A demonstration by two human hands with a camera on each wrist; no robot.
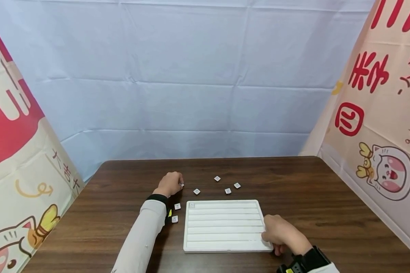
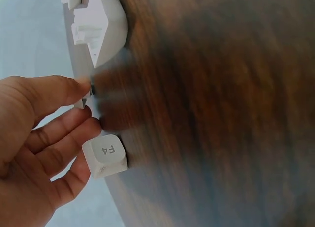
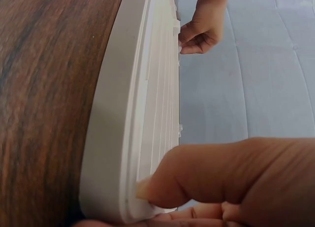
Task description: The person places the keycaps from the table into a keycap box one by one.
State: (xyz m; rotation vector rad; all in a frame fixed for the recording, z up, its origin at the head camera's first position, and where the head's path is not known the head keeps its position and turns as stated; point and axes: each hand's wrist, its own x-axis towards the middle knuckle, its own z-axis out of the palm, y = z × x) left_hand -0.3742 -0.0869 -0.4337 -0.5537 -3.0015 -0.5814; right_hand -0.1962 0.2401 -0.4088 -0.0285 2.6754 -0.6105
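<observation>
White plastic keycap (image 1: pixel 182 185) pinched in half-curled left hand (image 1: pixel 169 184), beyond far-left corner of ridged white rectangular tray (image 1: pixel 225 226). Right hand (image 1: pixel 283 232) curled round tray's right edge. Count: one tray; six keycaps (image 1: pixel 227 191) loose on brown wooden table (image 1: pixel 328 212), one in tray.

A brown table (image 1: pixel 328 212) bears a white tray (image 1: pixel 225 229) and scattered keycaps (image 1: pixel 228 191).

The left hand (image 1: pixel 169 184) and right hand (image 1: pixel 280 231) are bare. White sleeves (image 1: pixel 136 239) show at the bottom of the frame, and the black wrist bands (image 1: pixel 159 198) have yellow bits (image 1: pixel 170 213)
</observation>
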